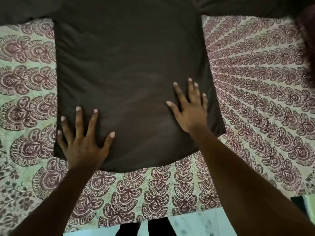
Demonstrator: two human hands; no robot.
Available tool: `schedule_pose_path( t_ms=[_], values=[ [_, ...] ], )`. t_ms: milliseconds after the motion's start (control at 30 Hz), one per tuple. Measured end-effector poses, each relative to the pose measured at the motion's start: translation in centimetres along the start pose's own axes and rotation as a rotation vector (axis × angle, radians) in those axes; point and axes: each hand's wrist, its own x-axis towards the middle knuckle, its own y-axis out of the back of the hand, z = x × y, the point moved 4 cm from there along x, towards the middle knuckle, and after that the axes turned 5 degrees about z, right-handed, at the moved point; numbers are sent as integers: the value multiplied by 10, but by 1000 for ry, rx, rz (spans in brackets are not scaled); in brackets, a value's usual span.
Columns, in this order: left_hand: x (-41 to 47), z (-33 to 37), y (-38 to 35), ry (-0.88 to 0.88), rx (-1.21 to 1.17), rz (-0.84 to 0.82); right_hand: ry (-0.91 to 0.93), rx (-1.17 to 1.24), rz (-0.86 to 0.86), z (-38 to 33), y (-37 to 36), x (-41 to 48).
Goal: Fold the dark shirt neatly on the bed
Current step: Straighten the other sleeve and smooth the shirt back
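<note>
The dark shirt (127, 65) lies spread flat on the patterned bedspread (255, 103) with its hem toward the person. Its body runs away from both hands to the top of the view. There the left sleeve (25, 12) stretches out far beyond the left hand (81, 142), and the right sleeve (247, 5) far beyond the right hand (189, 109).

The left hand rests palm down on the shirt's near left corner, fingers straight and fanned wide, gripping nothing. Its little finger lies along the shirt's left edge, and the hem curves just behind the heel of the palm.

The right hand also lies flat and spread on the cloth, a little farther up the shirt than the left and close inside the right side edge (its little finger nearly reaches that edge). Its thumb points across toward the left hand.

Between the two hands the fabric lies smooth, with only faint creases. Outside each hand the bedspread shows a maroon paisley print on a pale ground. Behind the wrists the bedspread ends, and a pale floor (196, 222) shows below it.
</note>
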Motion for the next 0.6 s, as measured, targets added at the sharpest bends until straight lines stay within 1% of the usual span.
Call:
schedule_pose_path(
  t_ms=[67, 167, 233, 267, 300, 367, 433, 467, 500, 533, 600],
  values=[
    [-19, -8, 7, 53, -40, -2, -161, 2, 54, 33, 10, -31],
    [-35, -5, 12, 127, -74, -44, -371, 10, -18, 72, 19, -65],
    [-27, 2, 14, 134, -53, -36, -433, 0, -5, 74, 25, -64],
    [-20, 9, 14, 89, -39, -26, -400, -7, 27, 65, 28, -55],
    [-11, 17, 12, 17, -24, -17, -325, 3, 56, 53, 31, -42],
    [7, 32, 3, -115, 5, -12, -101, 50, 82, 19, 26, -10],
    [19, 42, -7, -168, 3, -21, 93, 76, 52, -15, 14, 20],
    [21, 43, -11, -164, 2, -24, 151, 72, 10, -27, 8, 32],
    [20, 41, -13, -155, 10, -23, 170, 61, -38, -33, 3, 40],
    [17, 37, -13, -141, 16, -18, 148, 46, -63, -32, -1, 43],
    [2, 22, -8, -63, -7, 1, 53, 30, -31, -17, 2, 38]
  ],
)
